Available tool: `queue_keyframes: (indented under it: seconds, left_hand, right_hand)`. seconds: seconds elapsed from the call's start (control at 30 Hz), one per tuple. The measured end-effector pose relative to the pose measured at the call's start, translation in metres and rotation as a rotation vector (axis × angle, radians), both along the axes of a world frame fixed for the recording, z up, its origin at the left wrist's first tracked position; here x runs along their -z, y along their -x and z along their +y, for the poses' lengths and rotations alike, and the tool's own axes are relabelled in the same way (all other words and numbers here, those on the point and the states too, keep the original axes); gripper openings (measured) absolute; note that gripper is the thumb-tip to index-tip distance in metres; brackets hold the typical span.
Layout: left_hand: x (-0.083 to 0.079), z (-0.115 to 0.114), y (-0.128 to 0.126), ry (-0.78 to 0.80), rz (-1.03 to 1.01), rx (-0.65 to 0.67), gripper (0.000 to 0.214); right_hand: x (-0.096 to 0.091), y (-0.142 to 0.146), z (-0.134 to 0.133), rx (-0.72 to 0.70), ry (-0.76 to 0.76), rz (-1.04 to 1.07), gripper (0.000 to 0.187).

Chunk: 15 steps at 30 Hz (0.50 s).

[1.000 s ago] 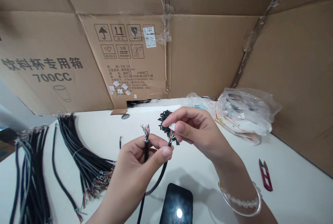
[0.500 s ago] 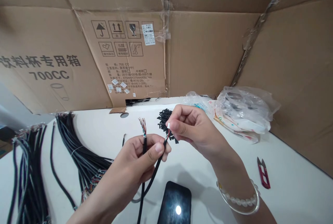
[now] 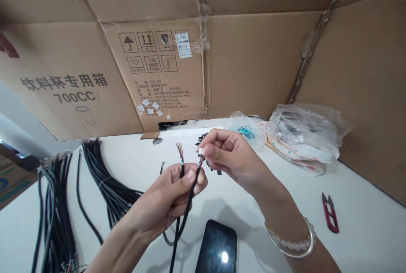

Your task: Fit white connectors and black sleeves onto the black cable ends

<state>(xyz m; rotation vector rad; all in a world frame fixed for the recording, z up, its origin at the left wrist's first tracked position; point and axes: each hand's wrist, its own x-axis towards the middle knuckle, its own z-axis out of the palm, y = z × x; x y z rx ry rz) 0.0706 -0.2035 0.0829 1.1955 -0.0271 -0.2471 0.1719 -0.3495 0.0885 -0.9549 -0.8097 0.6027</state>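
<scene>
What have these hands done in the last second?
The left hand and right hand have drawn closer, and the black cable pinched by the right hand now slants down past the left hand. Neither hand let go; the left still grips its own cable. The phone, red thread snips and cable bundle stayed put.

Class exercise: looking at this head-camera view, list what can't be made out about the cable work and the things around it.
Head view only:
- Small white connector: mostly covered by the right hand's fingers.
- Thin wires at the end of the black cable, held by the left hand: too small to count.
- Pile of black pieces: middle hidden by the right hand.
- Black phone: cut off by the bottom edge.
- Clear plastic bag: contents blurred by crumpled film.
</scene>
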Motion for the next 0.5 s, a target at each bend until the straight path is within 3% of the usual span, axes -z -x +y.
queue_keyframes:
  seconds: [0.27, 0.5]
  left_hand:
    - [0.003, 0.002, 0.004, 0.340, 0.025, 0.105, 0.032]
    - [0.002, 0.003, 0.010, 0.491, 0.020, 0.152, 0.021]
  right_hand:
    - [-0.005, -0.001, 0.003, -0.047, -0.071, 0.024, 0.021]
    - [-0.009, 0.003, 0.004, -0.106, -0.051, 0.061, 0.016]
